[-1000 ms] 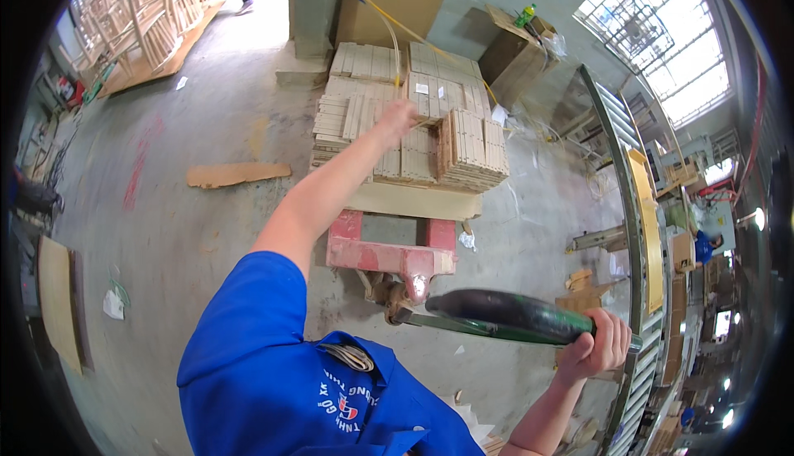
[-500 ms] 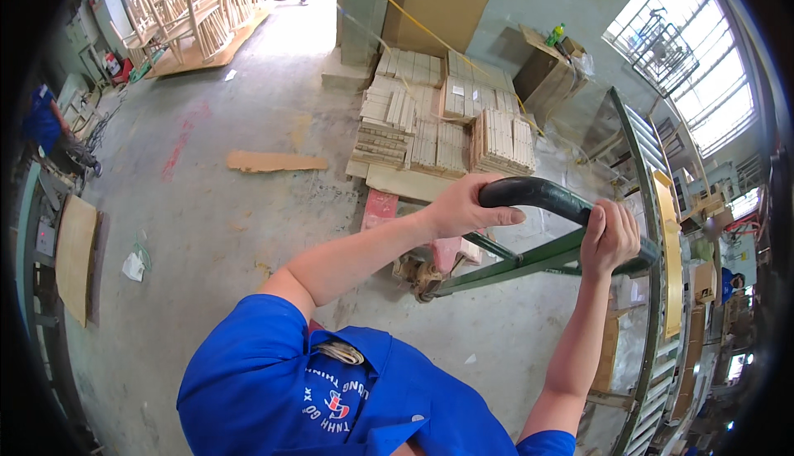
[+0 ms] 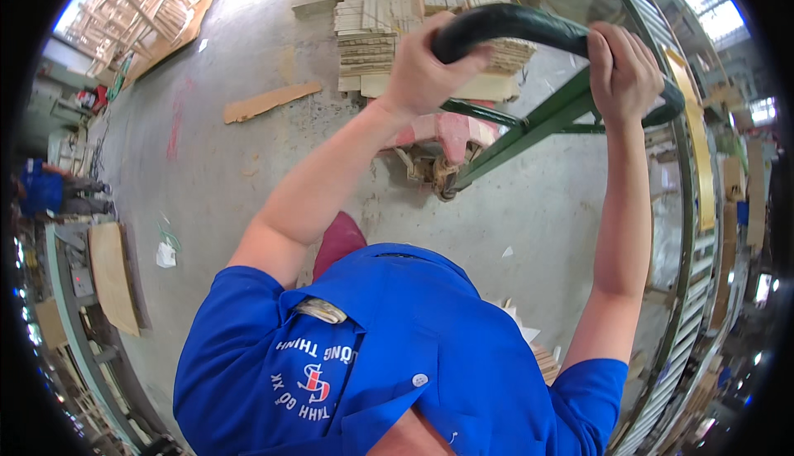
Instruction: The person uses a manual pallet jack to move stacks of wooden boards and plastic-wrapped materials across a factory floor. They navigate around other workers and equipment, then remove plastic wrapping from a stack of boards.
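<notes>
Both arms reach forward to the black looped handle [image 3: 529,24] of a pallet jack. My left hand [image 3: 430,67] is closed round the handle's left bend, the thumb along its underside. On the right side of the loop, my right hand [image 3: 622,71] grips with the fingers curled over it. A green steel drawbar [image 3: 542,129] slants down from the handle to the red, worn body [image 3: 452,132] of the jack, close to the floor. Behind the jack rise stacks of pale wooden slats [image 3: 368,38], partly covered by my left hand and the handle.
A brown board scrap [image 3: 271,102] lies on the concrete floor to the left. Along the right runs a roller conveyor [image 3: 695,291] bearing a yellowish plank [image 3: 701,158]. A person in blue [image 3: 41,187] stands at far left. Wooden chairs [image 3: 136,9] fill the far left corner.
The view has tipped down, so the handle, jack and slat stacks sit higher in the picture. Both hands keep their hold on the handle. The person at far left shows more fully.
</notes>
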{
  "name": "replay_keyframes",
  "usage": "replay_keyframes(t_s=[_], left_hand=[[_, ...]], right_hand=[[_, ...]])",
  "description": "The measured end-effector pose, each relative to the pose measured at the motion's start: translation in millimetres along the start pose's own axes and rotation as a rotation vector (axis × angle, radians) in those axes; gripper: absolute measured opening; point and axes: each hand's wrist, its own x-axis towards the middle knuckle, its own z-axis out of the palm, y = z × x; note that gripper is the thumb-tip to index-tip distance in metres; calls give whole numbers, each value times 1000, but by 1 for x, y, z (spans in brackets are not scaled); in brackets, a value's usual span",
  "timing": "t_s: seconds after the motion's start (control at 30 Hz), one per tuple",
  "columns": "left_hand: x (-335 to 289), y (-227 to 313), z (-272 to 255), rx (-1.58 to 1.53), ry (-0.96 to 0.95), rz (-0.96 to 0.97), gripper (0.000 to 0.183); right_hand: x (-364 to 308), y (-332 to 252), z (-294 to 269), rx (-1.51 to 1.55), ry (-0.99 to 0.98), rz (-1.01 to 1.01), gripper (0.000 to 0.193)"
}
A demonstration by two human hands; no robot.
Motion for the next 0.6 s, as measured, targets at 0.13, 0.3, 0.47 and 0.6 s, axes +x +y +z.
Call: replay_keyframes(t_s=[0.13, 0.3, 0.47, 0.6], left_hand=[[0, 4, 4, -128, 35, -60, 22], [9, 6, 8, -166, 60, -117, 22], [11, -18, 10, -282, 67, -61, 28], [16, -39, 1, -41, 170, 195, 30]], right_hand=[[-1, -5, -1, -135, 52, 4, 15], [3, 9, -16, 81, -88, 108, 26], [-30, 89, -38, -153, -159, 540, 33], [-51, 126, -25, 5, -7, 549, 23]])
